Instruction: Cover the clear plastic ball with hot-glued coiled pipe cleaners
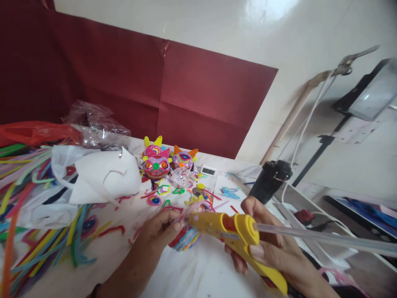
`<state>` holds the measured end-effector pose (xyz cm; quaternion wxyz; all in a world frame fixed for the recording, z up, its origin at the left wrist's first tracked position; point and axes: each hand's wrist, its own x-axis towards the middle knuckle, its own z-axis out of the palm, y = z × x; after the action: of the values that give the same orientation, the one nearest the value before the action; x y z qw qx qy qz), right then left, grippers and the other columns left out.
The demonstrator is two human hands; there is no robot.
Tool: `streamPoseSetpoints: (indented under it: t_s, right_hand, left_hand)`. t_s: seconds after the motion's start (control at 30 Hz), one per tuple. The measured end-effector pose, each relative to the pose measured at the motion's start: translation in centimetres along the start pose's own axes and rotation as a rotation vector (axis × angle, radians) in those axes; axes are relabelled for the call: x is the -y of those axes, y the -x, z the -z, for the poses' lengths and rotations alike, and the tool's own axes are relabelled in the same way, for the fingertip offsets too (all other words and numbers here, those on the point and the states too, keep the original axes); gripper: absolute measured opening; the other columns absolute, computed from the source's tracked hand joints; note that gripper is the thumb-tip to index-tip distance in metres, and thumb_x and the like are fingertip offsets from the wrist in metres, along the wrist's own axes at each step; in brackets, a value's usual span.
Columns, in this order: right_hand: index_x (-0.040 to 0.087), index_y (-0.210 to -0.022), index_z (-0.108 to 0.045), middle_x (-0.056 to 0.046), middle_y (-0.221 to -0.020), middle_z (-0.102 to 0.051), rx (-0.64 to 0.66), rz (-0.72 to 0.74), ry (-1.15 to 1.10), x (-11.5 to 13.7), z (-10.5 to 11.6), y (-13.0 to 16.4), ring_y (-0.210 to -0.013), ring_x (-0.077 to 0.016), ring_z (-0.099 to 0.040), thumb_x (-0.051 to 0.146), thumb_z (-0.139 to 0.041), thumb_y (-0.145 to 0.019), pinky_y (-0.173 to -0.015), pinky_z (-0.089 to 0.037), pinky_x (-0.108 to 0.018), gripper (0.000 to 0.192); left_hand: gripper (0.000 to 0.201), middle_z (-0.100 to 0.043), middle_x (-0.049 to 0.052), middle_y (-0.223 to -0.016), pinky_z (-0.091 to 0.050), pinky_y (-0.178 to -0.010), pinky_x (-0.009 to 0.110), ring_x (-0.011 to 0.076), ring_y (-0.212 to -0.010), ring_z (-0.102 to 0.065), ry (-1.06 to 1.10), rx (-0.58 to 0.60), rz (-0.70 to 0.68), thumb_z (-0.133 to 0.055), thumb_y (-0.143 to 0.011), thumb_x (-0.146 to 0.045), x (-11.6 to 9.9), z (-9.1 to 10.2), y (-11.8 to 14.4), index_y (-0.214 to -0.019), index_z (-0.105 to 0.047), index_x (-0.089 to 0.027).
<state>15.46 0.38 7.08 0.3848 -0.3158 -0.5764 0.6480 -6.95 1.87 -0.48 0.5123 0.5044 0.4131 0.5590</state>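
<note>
My right hand (281,246) is wrapped around the handle of a yellow hot glue gun (214,223). A long clear glue stick (316,237) juts out of the gun's back end to the right. My left hand (153,234) pinches a small pink piece (187,213) right at the gun's nozzle; its exact kind is blurred. Below and behind both lies a striped, many-coloured craft piece (182,242), partly hidden by the hand and the gun. Farther back sit finished-looking animal masks with horns, one with a pink face and green nose (156,166), another with orange horns (185,159).
Loose pipe cleaners (40,248) and a torn white sheet (105,178) cover the left side. A small digital display (208,170) stands at the back. On the right are a black cylinder (271,180), a lamp (369,91) and a power strip with cables (305,216).
</note>
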Motion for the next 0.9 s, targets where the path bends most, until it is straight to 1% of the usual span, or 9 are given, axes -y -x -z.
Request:
streamPoseSetpoints:
  t_s: [0.17, 0.33, 0.53, 0.67, 0.77, 0.9]
  right_hand:
    - [0.027, -0.093, -0.028, 0.0, -0.073, -0.071, -0.005, 0.012, -0.001, 0.02, 0.25, 0.01, -0.056, -0.0152, -0.066, 0.039, -0.078, -0.071, -0.052, -0.046, -0.023, 0.056]
    - [0.027, -0.092, -0.029, -0.002, -0.076, -0.072, -0.027, 0.042, 0.015, 0.21, 0.5, -0.07, -0.057, -0.0158, -0.066, 0.038, -0.078, -0.071, -0.051, -0.047, -0.024, 0.054]
    - [0.027, -0.089, -0.03, 0.001, -0.074, -0.069, -0.017, 0.07, -0.019, 0.12, 0.71, -0.13, -0.057, -0.0152, -0.066, 0.034, -0.078, -0.071, -0.051, -0.047, -0.023, 0.052]
    - [0.026, -0.09, -0.03, -0.002, -0.075, -0.072, -0.038, 0.084, 0.025, 0.24, 0.82, -0.02, -0.056, -0.0153, -0.065, 0.037, -0.078, -0.071, -0.051, -0.046, -0.023, 0.053]
    - [0.027, -0.091, -0.03, -0.002, -0.075, -0.072, -0.046, 0.078, 0.041, 0.42, 0.79, 0.03, -0.056, -0.0158, -0.065, 0.038, -0.077, -0.071, -0.051, -0.046, -0.024, 0.053]
    - [0.027, -0.091, -0.029, -0.002, -0.075, -0.071, -0.043, 0.084, 0.036, 0.55, 0.76, 0.04, -0.056, -0.0161, -0.065, 0.039, -0.077, -0.072, -0.051, -0.046, -0.025, 0.053]
  left_hand:
    - [0.026, -0.055, -0.001, -0.061, -0.033, -0.058, 0.026, 0.0147, -0.061, -0.046, 0.009, 0.006, -0.003, -0.065, -0.075, -0.043, 0.17, 0.15, 0.01, -0.069, -0.067, -0.017]
    - [0.023, -0.054, -0.002, -0.061, -0.033, -0.059, 0.026, 0.0138, -0.059, -0.043, 0.021, -0.015, -0.003, -0.067, -0.074, -0.041, -0.14, 0.06, 0.06, -0.07, -0.069, -0.018]
    - [0.026, -0.056, 0.0, -0.061, -0.032, -0.059, 0.028, 0.0152, -0.06, -0.044, 0.004, -0.011, 0.017, -0.067, -0.074, -0.044, -0.08, 0.17, 0.1, -0.071, -0.069, -0.018]
    - [0.026, -0.054, -0.002, -0.06, -0.03, -0.058, 0.027, 0.0136, -0.059, -0.041, 0.019, -0.016, 0.018, -0.068, -0.073, -0.043, -0.17, 0.2, 0.1, -0.074, -0.07, -0.017]
    - [0.026, -0.056, -0.001, -0.061, -0.029, -0.058, 0.027, 0.0131, -0.059, -0.042, 0.019, -0.014, 0.005, -0.067, -0.074, -0.042, -0.19, 0.22, 0.06, -0.075, -0.071, -0.017]
    - [0.028, -0.061, 0.001, -0.064, -0.032, -0.059, 0.027, 0.0154, -0.061, -0.048, 0.01, -0.002, 0.021, -0.067, -0.074, -0.044, -0.11, 0.27, 0.07, -0.078, -0.072, -0.017]
